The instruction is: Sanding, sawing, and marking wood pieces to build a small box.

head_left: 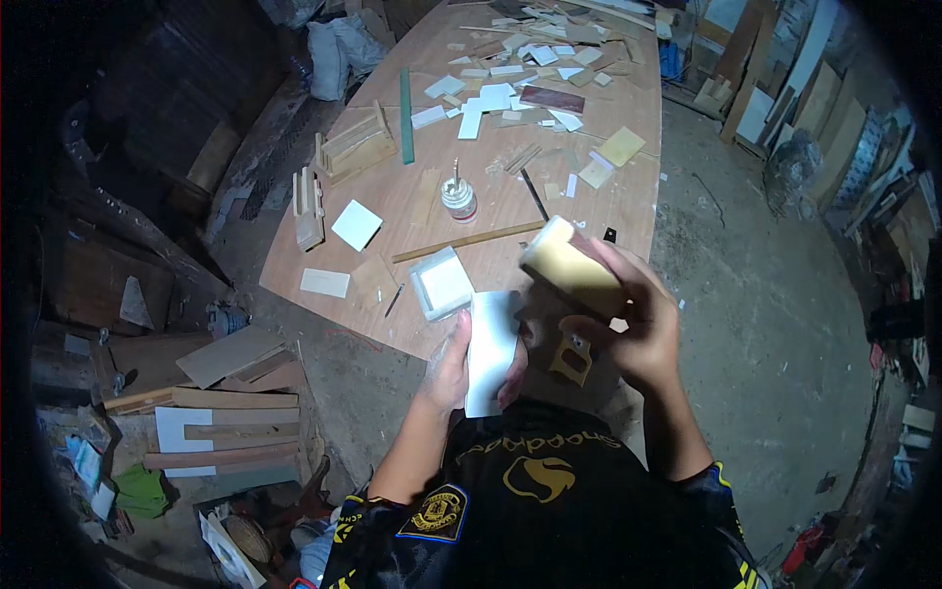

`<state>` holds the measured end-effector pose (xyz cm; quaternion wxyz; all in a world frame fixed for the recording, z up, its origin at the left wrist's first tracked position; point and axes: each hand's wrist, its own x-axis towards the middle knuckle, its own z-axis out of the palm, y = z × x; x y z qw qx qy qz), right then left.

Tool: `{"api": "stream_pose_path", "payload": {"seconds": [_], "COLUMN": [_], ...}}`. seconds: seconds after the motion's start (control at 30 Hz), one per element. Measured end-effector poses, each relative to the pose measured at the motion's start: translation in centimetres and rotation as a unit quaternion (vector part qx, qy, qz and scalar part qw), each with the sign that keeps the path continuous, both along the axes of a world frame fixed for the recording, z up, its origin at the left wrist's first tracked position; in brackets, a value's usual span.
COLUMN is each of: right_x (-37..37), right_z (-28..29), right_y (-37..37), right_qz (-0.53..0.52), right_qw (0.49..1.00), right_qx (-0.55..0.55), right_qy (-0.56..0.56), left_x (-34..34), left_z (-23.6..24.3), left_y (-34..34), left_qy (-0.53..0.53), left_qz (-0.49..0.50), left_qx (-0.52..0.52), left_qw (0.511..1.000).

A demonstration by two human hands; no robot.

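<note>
My left hand [450, 370] is closed around a white rectangular board [493, 353], held upright in front of my chest, with the thumb along its left edge and fingertips at its right. My right hand [650, 329] grips a yellowish block [579, 267] with a rounded end, slightly blurred, raised just to the right of the board. What the block is made of, I cannot tell. On the table beyond the left hand lies a shallow white open box [442, 285]. Past it stretches a long wooden strip [466, 241], and a jar [458, 199] with a stick in it stands behind.
The wooden table [378, 231] holds a small wooden frame box [355, 147], a white square block [357, 226], a green strip [406, 116] and many scattered white and brown offcuts [496, 96] at the far end. Stacked boards [231, 422] lie on the floor at left.
</note>
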<state>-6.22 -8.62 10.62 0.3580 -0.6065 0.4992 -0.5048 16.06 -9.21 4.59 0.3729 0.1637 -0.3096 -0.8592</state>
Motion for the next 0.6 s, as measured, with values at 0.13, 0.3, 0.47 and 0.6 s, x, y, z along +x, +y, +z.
{"api": "stream_pose_path", "payload": {"seconds": [0.13,0.3,0.47,0.6], "right_x": [2.1,3.1,2.5,2.8], "right_z": [0.8,2.4,0.4,-0.7], "right_y": [-0.5,-0.2,0.0,0.6], "right_qz": [-0.005,-0.002,0.025,-0.001], "right_qw": [0.994,0.991,0.996,0.988], "right_qx": [0.007,-0.068,-0.066,-0.013], "right_qy": [-0.112,0.118,0.052,0.155], "left_x": [0.7,2.1,2.9,3.0], "left_z": [-0.2,-0.5,1.0,0.1], "left_y": [0.0,-0.5,-1.1,-1.3], "left_qy": [-0.220,-0.324,-0.485,-0.484], "left_qz": [0.076,0.082,0.064,0.075], "left_qx": [-0.171,-0.243,-0.333,-0.369], "left_qw": [0.957,0.911,0.806,0.790]}}
